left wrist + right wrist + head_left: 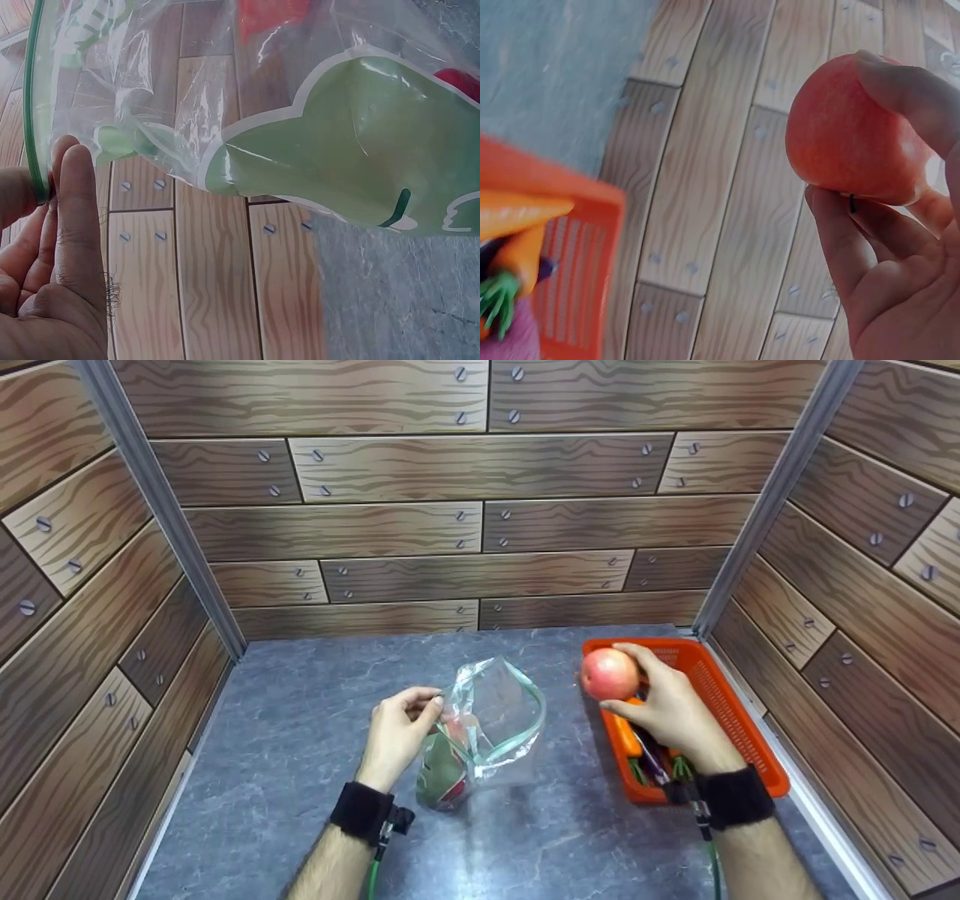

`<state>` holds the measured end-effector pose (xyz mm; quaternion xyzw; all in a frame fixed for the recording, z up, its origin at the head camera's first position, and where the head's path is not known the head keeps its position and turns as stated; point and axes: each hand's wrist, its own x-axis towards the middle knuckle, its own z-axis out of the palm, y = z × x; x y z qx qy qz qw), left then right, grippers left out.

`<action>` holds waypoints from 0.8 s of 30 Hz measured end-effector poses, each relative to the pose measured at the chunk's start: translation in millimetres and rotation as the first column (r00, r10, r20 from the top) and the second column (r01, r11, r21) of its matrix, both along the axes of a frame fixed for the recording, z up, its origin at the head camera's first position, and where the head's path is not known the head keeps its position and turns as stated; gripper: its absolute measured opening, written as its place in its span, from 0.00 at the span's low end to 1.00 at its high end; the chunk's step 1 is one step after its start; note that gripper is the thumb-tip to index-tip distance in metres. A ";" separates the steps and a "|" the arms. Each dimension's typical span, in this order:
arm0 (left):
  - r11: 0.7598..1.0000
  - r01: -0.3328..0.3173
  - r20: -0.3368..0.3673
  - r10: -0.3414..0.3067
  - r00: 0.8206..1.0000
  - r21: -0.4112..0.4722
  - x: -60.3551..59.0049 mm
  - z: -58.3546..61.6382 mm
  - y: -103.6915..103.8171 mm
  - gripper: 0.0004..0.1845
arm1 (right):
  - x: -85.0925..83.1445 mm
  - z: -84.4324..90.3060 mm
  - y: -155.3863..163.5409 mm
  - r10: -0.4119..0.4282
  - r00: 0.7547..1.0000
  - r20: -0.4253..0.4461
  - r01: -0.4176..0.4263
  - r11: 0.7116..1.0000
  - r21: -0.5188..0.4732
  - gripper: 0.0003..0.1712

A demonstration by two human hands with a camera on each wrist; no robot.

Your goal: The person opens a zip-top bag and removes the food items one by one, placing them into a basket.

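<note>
A clear zip bag [499, 720] with a green zip edge and a printed green shape stands with its mouth spread wide. My left hand [399, 731] pinches the zip edge on its left side, as the left wrist view also shows at the green zip strip [34, 112]. Something reddish shows through the bag's plastic; its kind is unclear. Over the left rim of the orange basket [739, 712], my right hand [671, 709] holds a red apple [609, 674] between thumb and fingers. In the right wrist view the apple [855, 135] is lifted well off the basket.
Inside the basket lie orange carrots [628, 735] with green tops and a dark purple eggplant [651, 757]. The grey tabletop [300, 750] is enclosed by wood-patterned walls [390, 529] at the back and both sides.
</note>
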<state>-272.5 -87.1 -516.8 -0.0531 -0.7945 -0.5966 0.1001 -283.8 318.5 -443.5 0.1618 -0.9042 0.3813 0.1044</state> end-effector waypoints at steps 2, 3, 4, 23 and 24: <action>1.000 0.001 0.000 -0.001 1.000 0.005 0.4 -0.3 -0.4 0.11 | 0.7 -4.5 8.7 -0.018 1.000 0.009 0.018 1.000 0.022 0.47; 1.000 0.004 -0.002 -0.004 1.000 0.008 0.9 -0.2 -0.4 0.11 | 1.2 -6.7 12.6 -0.026 1.000 0.014 0.026 0.999 0.035 0.47; 1.000 0.005 -0.001 -0.005 1.000 0.010 0.8 -0.6 -0.8 0.11 | 1.9 -8.7 16.4 -0.035 0.999 0.021 0.034 0.998 0.046 0.47; 0.999 0.014 0.001 -0.014 1.000 0.034 0.0 -3.0 0.3 0.11 | 5.4 -55.4 64.9 -0.096 0.992 0.083 0.078 0.978 0.193 0.44; 0.999 0.015 0.002 -0.015 1.000 0.035 -0.1 -3.0 0.4 0.11 | 6.0 -57.8 66.4 -0.096 0.991 0.088 0.077 0.976 0.202 0.43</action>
